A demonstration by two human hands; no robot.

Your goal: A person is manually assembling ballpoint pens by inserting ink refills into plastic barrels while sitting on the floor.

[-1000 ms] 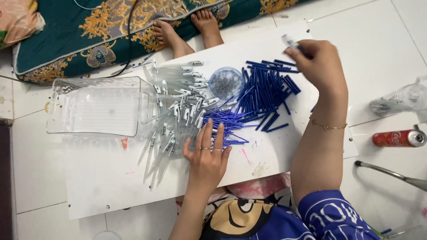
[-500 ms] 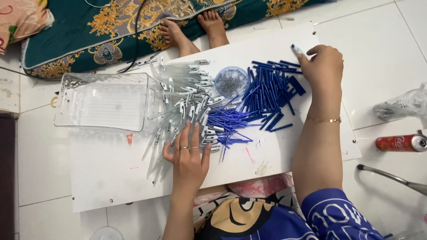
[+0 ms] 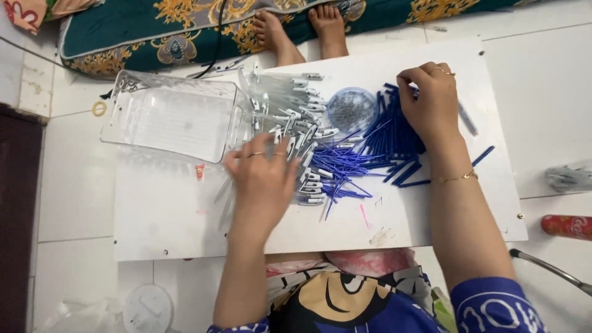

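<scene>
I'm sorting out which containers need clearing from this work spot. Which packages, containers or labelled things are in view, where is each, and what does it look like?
Clear plastic tray: left end of the white board, rectangular, transparent.
Small round tub: board centre, between clear pen barrels and blue pen parts, translucent bluish.
Red can: floor at right edge, lying down, printed label.
White round lid: floor, bottom left.

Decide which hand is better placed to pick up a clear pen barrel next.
Left. The left hand already rests on the clear pen barrels; the right hand is over the blue pen parts.
</scene>
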